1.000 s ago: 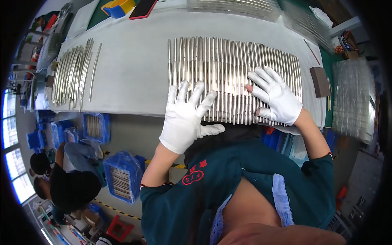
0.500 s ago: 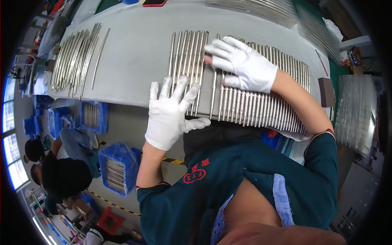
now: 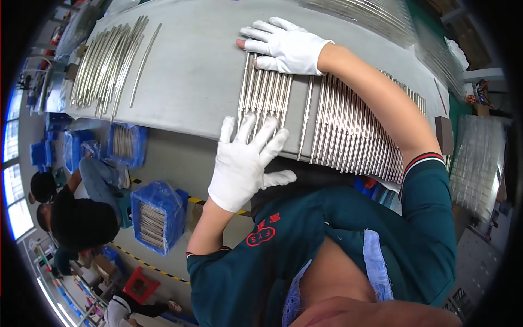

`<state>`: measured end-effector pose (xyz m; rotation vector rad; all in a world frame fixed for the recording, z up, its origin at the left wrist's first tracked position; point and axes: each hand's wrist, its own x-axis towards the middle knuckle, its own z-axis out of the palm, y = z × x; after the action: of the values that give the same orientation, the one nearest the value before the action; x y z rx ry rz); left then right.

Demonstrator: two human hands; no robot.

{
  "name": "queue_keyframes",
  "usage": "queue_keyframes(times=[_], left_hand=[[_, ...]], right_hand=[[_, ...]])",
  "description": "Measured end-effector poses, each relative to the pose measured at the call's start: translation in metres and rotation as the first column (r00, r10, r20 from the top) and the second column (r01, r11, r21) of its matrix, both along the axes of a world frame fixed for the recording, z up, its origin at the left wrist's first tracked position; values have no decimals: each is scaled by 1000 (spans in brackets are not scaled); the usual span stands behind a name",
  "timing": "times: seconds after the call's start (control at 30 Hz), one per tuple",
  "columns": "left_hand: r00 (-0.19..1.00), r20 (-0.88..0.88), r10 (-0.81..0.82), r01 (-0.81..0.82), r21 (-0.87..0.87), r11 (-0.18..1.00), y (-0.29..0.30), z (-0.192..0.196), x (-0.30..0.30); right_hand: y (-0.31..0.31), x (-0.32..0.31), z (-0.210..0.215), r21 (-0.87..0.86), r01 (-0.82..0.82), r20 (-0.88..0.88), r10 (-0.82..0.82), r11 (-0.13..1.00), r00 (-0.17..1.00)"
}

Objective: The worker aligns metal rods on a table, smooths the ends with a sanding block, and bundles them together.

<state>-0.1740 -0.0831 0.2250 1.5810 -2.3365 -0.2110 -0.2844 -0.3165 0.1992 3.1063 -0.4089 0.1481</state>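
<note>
Both my hands wear white gloves. My left hand (image 3: 248,166) is open at the near table edge, its spread fingertips over the near ends of a small group of slim metal rods (image 3: 265,92). My right hand (image 3: 286,46) lies flat and open across the far ends of the same group, fingers pointing left. The rods lie side by side, each with a joint line partway along. To their right is a single metal rod (image 3: 306,117), then a wide row of similar rods (image 3: 340,128), partly hidden by my right forearm.
A loose pile of rods (image 3: 106,65) lies at the table's left, one rod (image 3: 145,65) beside it. Clear plastic trays (image 3: 365,19) are stacked at the back right. On the floor, blue crates (image 3: 173,210) hold rods. A person in black (image 3: 84,218) sits at left.
My right hand has moved left and farther away, from beside the wide row to the small group's far ends. The group's rods now lie closer together. The whole view has shifted slightly.
</note>
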Motion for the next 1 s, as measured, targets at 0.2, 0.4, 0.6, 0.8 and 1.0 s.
queue_keyframes(times=[0.2, 0.4, 0.6, 0.8, 1.0], left_hand=[[990, -99, -101, 98, -40, 994, 7, -13, -18], [998, -62, -10, 5, -70, 998, 12, -15, -1], [989, 58, 134, -126, -137, 983, 21, -16, 24], [996, 16, 86, -84, -104, 991, 15, -12, 19], [990, -137, -40, 25, -110, 994, 9, -15, -5]], right_hand=[[-1, -25, 3, -27, -6, -46, 4, 1000, 999], [-2, 3, 1, -82, -57, 35, 60, 995, 998], [-1, 49, -6, -47, -74, 77, 77, 996, 994], [-7, 39, 3, -22, -14, -32, 14, 1000, 999], [-14, -4, -1, -166, 3, -66, -14, 986, 998]])
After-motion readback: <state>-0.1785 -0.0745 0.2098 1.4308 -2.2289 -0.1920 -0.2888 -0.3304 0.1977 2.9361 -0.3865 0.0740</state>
